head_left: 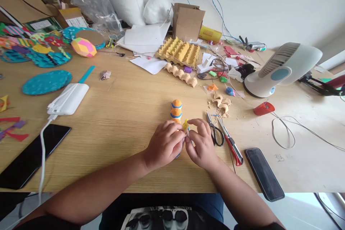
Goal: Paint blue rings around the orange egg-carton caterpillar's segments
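Close together over the front middle of the table, both hands are pinched at a small yellow piece (185, 125) that looks like modelling clay, with a bit of thin pale wrap at the fingertips. My left hand (165, 142) has its thumb and fingers pressed together at the wrap. Thumb and fingers of my right hand (201, 143) meet it from the other side. Under and behind the left hand lies an orange egg-carton strip (176, 109) with blue bands, its near part mostly hidden. Black-handled scissors (215, 129) and a red box cutter (232, 143) lie right of the right hand.
A phone (264, 173) overlaps the front edge at right. Farther back are carton scraps (220, 104), a red cup (264, 108), a white fan (280, 68) and a yellow egg tray (179, 53). A power bank (68, 99) and a black tablet (35, 154) lie left.
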Demonstrator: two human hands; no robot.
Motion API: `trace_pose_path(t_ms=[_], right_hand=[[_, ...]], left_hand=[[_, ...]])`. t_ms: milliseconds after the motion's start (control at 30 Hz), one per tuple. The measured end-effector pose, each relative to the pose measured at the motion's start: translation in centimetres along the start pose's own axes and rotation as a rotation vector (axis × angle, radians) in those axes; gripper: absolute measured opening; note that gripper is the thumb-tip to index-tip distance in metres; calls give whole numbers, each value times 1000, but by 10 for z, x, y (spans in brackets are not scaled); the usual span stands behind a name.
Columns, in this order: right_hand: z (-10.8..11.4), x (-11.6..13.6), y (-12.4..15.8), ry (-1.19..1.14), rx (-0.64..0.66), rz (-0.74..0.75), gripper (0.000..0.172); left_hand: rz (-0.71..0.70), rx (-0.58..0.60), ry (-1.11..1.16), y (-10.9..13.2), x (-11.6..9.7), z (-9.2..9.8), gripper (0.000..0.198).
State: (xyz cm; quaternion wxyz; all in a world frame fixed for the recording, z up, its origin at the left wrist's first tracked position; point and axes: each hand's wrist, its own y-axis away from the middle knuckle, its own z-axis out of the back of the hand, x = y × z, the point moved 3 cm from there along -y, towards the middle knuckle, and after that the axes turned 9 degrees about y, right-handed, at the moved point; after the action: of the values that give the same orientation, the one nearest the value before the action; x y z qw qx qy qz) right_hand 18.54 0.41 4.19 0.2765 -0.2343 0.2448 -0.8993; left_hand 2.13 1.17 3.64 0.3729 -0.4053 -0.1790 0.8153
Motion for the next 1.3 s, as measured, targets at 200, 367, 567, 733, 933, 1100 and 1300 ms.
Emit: trace_pose_path(t_ms=[200, 367, 567, 733, 933, 1100, 1300], right_hand=[[2, 3, 2, -12, -34, 41, 13], [3, 3, 1, -88, -39, 39, 12], [3, 3, 1, -52, -44, 71, 11], [3, 3, 1, 66, -48, 137, 13], [2, 2, 1, 31, -50, 131, 11], [1, 5, 2, 6, -136, 122, 13], [0, 11, 2, 19, -234, 100, 15]], left_hand=[[-8, 2, 9, 0, -2, 1, 15], [27, 0, 182, -1, -2, 4, 19], [62, 28, 246, -2, -1, 5, 13], [76, 37, 185, -1, 2, 3, 16], [-4, 33, 57, 1, 2, 1, 15], [-64, 14, 11, 3, -2, -2, 15], [-74, 7, 4, 2, -3, -5, 13]])
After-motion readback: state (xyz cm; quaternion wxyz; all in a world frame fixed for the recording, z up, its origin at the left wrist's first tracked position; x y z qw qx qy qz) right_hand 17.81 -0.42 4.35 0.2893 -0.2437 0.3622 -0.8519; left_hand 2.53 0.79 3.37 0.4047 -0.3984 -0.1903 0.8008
